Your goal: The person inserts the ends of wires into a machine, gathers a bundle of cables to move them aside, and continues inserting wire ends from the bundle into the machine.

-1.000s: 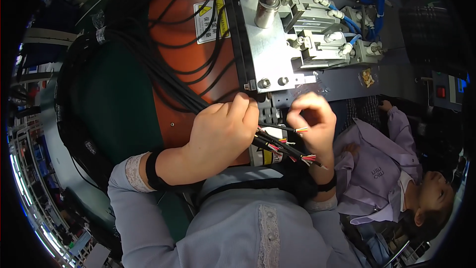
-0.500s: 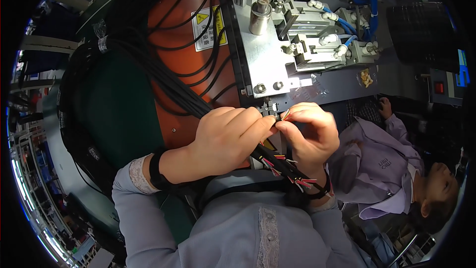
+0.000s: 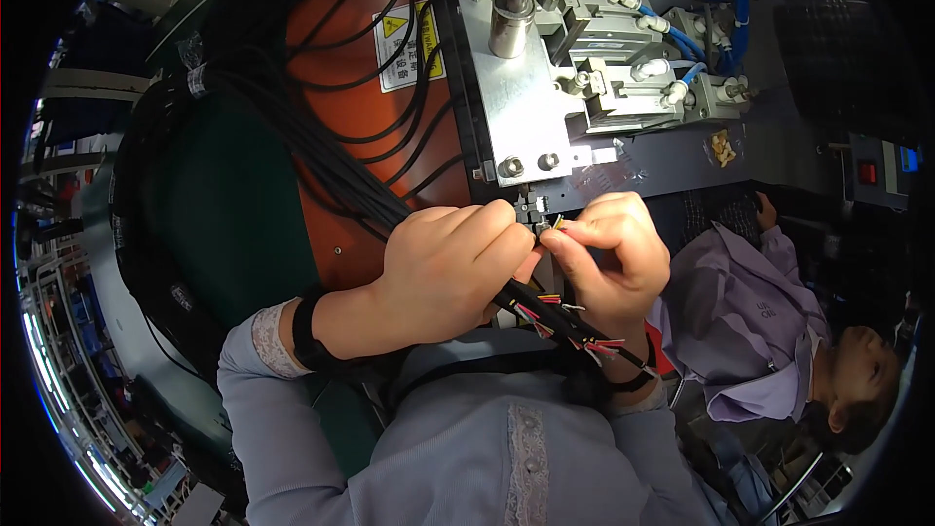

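Note:
My left hand (image 3: 453, 268) is closed around a thick bundle of black cables (image 3: 365, 190) running in from the upper left. Past my left fist the cable ends (image 3: 555, 317) show short red, yellow and white wires, lying beside my right wrist. Thumb and index finger of my right hand (image 3: 618, 253) pinch short thin coloured wires (image 3: 558, 223), one of them yellowish. These wires are just below a small black and metal fixture (image 3: 531, 206) at the edge of the machine. Whether they touch the fixture, I cannot tell. My left fingertips are hidden behind the fist.
Above my hands stands a machine with a shiny metal plate (image 3: 516, 122), an upright cylinder (image 3: 511, 24) and pneumatic parts with blue hoses (image 3: 682, 44). An orange-brown panel (image 3: 341, 117) carries loose black cables. To the right sits a person in a lilac jacket (image 3: 755, 321).
The rod on top of the machine's upright cylinder now stands much higher. Both hands stay nearly in place, keeping their grip; the cable ends by my right wrist have shifted slightly.

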Demonstrator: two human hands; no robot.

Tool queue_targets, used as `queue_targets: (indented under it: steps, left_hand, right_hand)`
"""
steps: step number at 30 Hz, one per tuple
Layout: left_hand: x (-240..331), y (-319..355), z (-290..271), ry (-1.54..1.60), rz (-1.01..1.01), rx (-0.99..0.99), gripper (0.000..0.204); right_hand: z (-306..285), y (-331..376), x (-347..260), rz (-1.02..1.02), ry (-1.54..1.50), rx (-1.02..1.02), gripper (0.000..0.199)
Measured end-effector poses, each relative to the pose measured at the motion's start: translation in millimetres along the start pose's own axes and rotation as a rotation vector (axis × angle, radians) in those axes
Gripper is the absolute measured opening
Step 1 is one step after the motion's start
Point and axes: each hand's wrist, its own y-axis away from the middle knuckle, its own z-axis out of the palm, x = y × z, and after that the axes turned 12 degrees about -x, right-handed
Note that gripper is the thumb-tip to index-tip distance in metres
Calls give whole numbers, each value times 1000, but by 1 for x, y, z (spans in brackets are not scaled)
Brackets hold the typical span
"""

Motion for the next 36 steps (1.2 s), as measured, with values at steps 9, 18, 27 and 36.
queue_targets:
  steps: [9,18,27,36]
  left_hand:
    - [-4,8,6,-157,-6,-51,15]
    - [-3,12,10,-226,10,-82,31]
    - [-2,13,14,-353,-103,-142,31]
    - [-3,5,15,-345,-90,-175,29]
  right_hand:
    - [-4,-1,1,143,93,-194,13]
    - [-9,9,21,391,-234,-219,8]
    - [16,4,25,174,232,-176,6]
    - [25,12,41,265,35,-24,7]
